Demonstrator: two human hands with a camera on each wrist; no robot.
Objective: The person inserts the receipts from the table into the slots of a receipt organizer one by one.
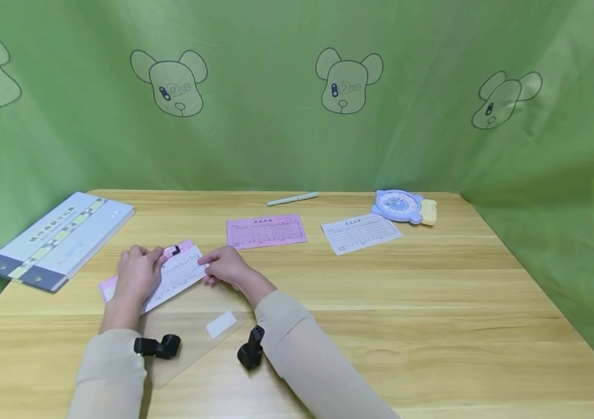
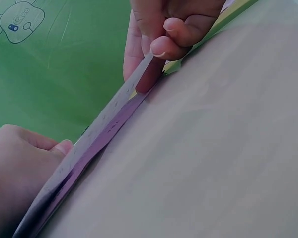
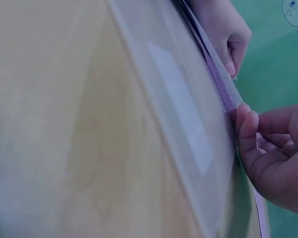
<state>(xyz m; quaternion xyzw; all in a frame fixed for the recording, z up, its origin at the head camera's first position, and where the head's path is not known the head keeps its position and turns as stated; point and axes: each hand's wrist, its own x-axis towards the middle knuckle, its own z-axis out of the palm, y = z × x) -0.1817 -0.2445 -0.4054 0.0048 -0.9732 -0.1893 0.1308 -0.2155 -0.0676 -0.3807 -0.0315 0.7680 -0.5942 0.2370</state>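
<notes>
A white printed form (image 1: 176,276) lies tilted over pink paper (image 1: 108,286) at the left of the table, partly covered by my hands. My left hand (image 1: 138,272) grips the form's upper left side, fingers curled, close to a small black clip (image 1: 172,251) at the pink paper's top edge. With thumb and fingertips my right hand (image 1: 227,266) pinches the form's right edge. In the left wrist view the white form (image 2: 107,116) is lifted and bowed, apart from the pink paper (image 2: 111,129) beneath. Nearer me lies a clear plastic sheet (image 1: 187,343) with a white label (image 1: 221,324).
A blue and white folder (image 1: 61,233) lies at the left edge. Farther back are a second pink form (image 1: 265,231), another white form (image 1: 362,234), a pale green pen (image 1: 292,199), and a blue clock-like item (image 1: 397,205) with a cream piece (image 1: 429,212). A green curtain (image 1: 276,145) surrounds the table.
</notes>
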